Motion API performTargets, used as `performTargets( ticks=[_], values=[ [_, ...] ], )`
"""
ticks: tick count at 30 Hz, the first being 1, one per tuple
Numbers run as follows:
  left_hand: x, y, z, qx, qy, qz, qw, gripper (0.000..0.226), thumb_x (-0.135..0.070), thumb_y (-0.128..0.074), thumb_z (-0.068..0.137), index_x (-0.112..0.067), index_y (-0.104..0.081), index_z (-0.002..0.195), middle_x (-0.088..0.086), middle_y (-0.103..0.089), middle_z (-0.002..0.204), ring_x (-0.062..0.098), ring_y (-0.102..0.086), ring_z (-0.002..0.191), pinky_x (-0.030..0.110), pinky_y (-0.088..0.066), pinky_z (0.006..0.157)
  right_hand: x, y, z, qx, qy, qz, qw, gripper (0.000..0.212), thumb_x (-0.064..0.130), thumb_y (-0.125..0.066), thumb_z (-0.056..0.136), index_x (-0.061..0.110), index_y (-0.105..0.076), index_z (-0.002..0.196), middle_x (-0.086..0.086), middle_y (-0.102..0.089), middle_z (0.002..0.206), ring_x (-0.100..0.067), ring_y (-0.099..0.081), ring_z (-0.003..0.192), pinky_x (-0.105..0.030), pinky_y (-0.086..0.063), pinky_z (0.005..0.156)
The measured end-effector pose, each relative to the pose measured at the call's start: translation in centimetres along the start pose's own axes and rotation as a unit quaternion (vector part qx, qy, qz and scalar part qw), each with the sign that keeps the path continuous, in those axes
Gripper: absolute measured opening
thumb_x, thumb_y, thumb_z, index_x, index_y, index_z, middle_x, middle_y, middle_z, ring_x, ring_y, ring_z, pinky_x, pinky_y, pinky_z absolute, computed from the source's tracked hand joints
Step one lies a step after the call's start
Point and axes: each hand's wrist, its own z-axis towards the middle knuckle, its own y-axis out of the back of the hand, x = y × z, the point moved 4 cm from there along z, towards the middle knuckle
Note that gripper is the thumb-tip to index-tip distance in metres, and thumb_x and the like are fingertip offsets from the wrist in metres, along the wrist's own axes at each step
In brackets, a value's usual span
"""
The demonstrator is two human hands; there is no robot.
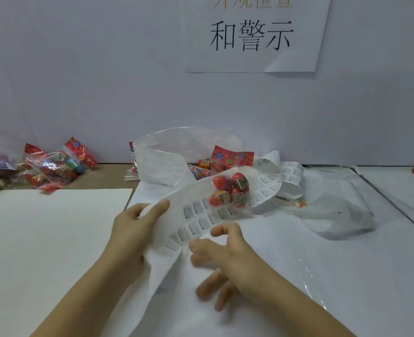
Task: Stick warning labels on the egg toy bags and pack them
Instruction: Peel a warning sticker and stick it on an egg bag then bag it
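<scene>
A long white strip of warning labels runs from the table's middle up to the right, carrying two rows of small printed labels. My left hand grips the strip's near end, thumb on top. My right hand is at the strip's lower edge, blurred, with thumb and forefinger touching the label row. A clear egg toy bag with red and patterned eggs lies on the strip beyond my hands. More egg toy bags with red flowered headers lie behind it.
A large translucent plastic bag stands open at the back centre. A heap of egg toy bags lies at the back left. A white board covers the table's left. Crumpled clear plastic lies on the right. A printed sign hangs on the wall.
</scene>
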Motion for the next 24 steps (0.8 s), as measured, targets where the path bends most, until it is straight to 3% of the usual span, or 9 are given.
performTargets(
  ticks=[3, 7, 9, 11, 13, 14, 18, 21, 24],
  values=[
    [0.1, -0.9, -0.6, 0.015, 0.017, -0.049, 0.999, 0.024, -0.023, -0.07, 0.088, -0.001, -0.061, 0.087, 0.02, -0.064, 0.083, 0.03, -0.061, 0.074, 0.039, -0.05, 0.069, -0.1, -0.8, 0.1, 0.009, 0.034, 0.175, 0.984, 0.051, 0.02, -0.075, 0.081, 0.027, -0.035, 0.113, -0.017, -0.071, 0.096, -0.03, -0.067, 0.06, -0.031, -0.051, 0.044],
    [-0.1, -1.4, -1.2, 0.069, 0.053, -0.082, 0.993, 0.025, -0.02, -0.071, 0.082, 0.0, -0.061, 0.093, 0.019, -0.068, 0.084, 0.031, -0.065, 0.071, 0.032, -0.053, 0.06, 0.4, 0.1, 0.2, -0.078, 0.099, 0.201, 0.971, 0.044, -0.008, -0.064, 0.082, 0.017, -0.042, 0.111, -0.012, -0.069, 0.074, -0.025, -0.067, 0.058, -0.032, -0.054, 0.051],
    [-0.3, -1.6, -1.5, 0.112, 0.069, -0.094, 0.987, 0.027, -0.017, -0.074, 0.071, -0.002, -0.066, 0.092, 0.018, -0.072, 0.083, 0.03, -0.069, 0.07, 0.031, -0.055, 0.058, 0.4, 0.6, 0.2, -0.095, 0.085, 0.223, 0.966, 0.038, -0.008, -0.062, 0.083, 0.014, -0.044, 0.109, -0.01, -0.066, 0.069, -0.026, -0.066, 0.055, -0.033, -0.055, 0.049],
    [-0.5, -1.7, -1.6, 0.125, 0.049, -0.085, 0.987, 0.02, -0.01, -0.072, 0.073, -0.003, -0.066, 0.091, 0.016, -0.071, 0.08, 0.025, -0.068, 0.064, 0.028, -0.053, 0.053, 0.2, 0.5, 0.0, -0.072, 0.041, 0.22, 0.972, 0.032, 0.007, -0.064, 0.085, 0.016, -0.045, 0.11, -0.009, -0.065, 0.066, -0.029, -0.065, 0.055, -0.038, -0.056, 0.051],
    [-0.5, -1.7, -1.6, 0.121, 0.013, -0.044, 0.992, 0.02, -0.013, -0.072, 0.078, -0.003, -0.066, 0.094, 0.017, -0.071, 0.083, 0.025, -0.068, 0.068, 0.03, -0.054, 0.055, 0.0, 0.0, -0.3, -0.03, 0.01, 0.202, 0.979, 0.037, 0.022, -0.069, 0.084, 0.021, -0.045, 0.112, -0.01, -0.068, 0.072, -0.03, -0.065, 0.057, -0.043, -0.058, 0.055],
    [-0.4, -1.8, -1.7, 0.126, 0.004, -0.028, 0.992, 0.027, -0.019, -0.074, 0.076, -0.003, -0.066, 0.096, 0.019, -0.071, 0.087, 0.028, -0.068, 0.072, 0.033, -0.055, 0.06, -0.1, -0.1, -0.4, -0.029, 0.016, 0.198, 0.98, 0.04, 0.019, -0.07, 0.083, 0.023, -0.044, 0.113, -0.01, -0.07, 0.077, -0.027, -0.065, 0.057, -0.04, -0.057, 0.053],
    [-0.1, -1.8, -1.7, 0.197, 0.07, 0.006, 0.978, 0.038, -0.021, -0.076, 0.076, -0.003, -0.07, 0.109, 0.019, -0.074, 0.1, 0.037, -0.072, 0.09, 0.042, -0.06, 0.076, 0.1, 0.3, 0.0, -0.094, 0.103, 0.198, 0.97, 0.046, -0.009, -0.064, 0.083, 0.022, -0.043, 0.11, -0.007, -0.075, 0.084, -0.018, -0.069, 0.068, -0.028, -0.056, 0.055],
    [-0.2, -2.0, -2.3, 0.306, 0.156, 0.018, 0.939, 0.023, -0.028, -0.077, 0.072, -0.021, -0.08, 0.094, 0.013, -0.076, 0.099, 0.028, -0.075, 0.085, 0.033, -0.061, 0.064, 0.7, 0.5, 0.0, -0.094, 0.178, 0.114, 0.973, 0.048, -0.008, -0.063, 0.085, 0.028, -0.042, 0.11, -0.01, -0.072, 0.084, -0.013, -0.066, 0.069, -0.025, -0.056, 0.065],
    [-0.1, -2.0, -2.4, 0.337, 0.148, 0.046, 0.929, 0.025, -0.028, -0.082, 0.07, -0.024, -0.079, 0.095, 0.014, -0.075, 0.101, 0.027, -0.074, 0.087, 0.031, -0.059, 0.066, 1.2, 0.5, -0.3, -0.075, 0.217, 0.04, 0.973, 0.049, -0.005, -0.063, 0.087, 0.035, -0.043, 0.108, -0.016, -0.068, 0.084, -0.017, -0.063, 0.069, -0.031, -0.053, 0.068]
  ],
)
